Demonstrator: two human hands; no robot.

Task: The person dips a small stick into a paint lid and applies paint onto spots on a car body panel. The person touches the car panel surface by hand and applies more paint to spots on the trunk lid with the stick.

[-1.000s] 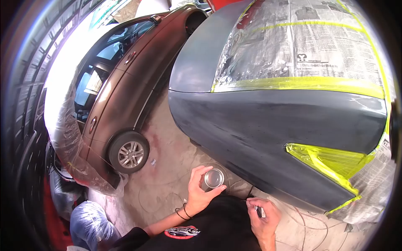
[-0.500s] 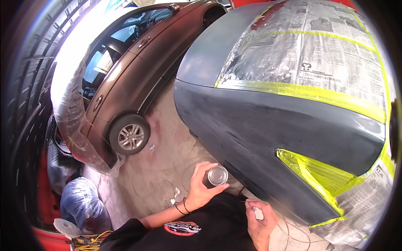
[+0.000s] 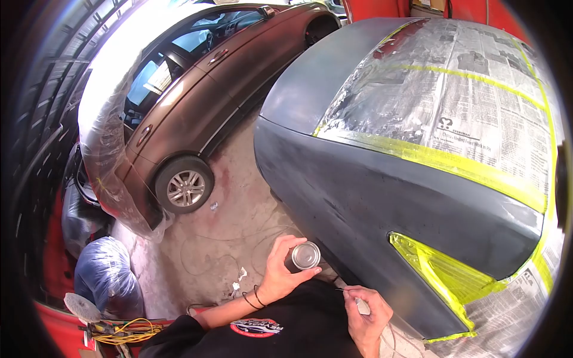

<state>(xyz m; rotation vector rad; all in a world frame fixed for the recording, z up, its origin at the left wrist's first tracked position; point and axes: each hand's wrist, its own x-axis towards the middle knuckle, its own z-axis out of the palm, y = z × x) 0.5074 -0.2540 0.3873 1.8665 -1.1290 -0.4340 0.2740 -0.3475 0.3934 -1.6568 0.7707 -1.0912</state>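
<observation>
My left hand (image 3: pixel 279 269) is wrapped round a small metal can (image 3: pixel 306 255), its round silver lid facing up toward me. Low in front of my chest, my right hand (image 3: pixel 369 316) is closed on a thin tool (image 3: pixel 341 289). Only its slim tip sticks out past the fingers, pointing left, so I cannot tell its kind. Something whitish shows in the right palm. A gap separates the can from the tool. Beside my hands, to the right, is a dark grey car body panel (image 3: pixel 358 197).
Yellow tape (image 3: pixel 441 161) borders newspaper and plastic sheeting (image 3: pixel 471 107) on the grey car. A brown car (image 3: pixel 203 101), partly wrapped in plastic, stands left. A hose (image 3: pixel 209 238) lies on the concrete floor. Lower left are a plastic-wrapped bundle (image 3: pixel 107 274) and yellow cord (image 3: pixel 128 331).
The view has tilted slightly, so the cars sit lower in the frame. Both hands keep their holds; the can and the thin tool stay about the same distance apart.
</observation>
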